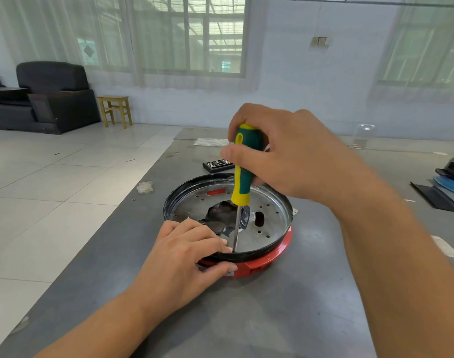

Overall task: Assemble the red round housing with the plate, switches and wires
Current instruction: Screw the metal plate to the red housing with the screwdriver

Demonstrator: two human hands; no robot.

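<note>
Pretty bare room tbh. Pale bluish-white wall (298, 81) at the back with a big multi-pane window (189, 34) behind sheer white curtains (122, 40), daylight coming through. A second curtained window (427, 45) sits off to the right, and there's a small double wall switch (319, 41) between them. Floor is large glossy light-grey tiles (53, 171). Over on the left, a dark armchair (48, 96) stands against the wall, with a little wooden stool (115, 109) right beside it.
</note>
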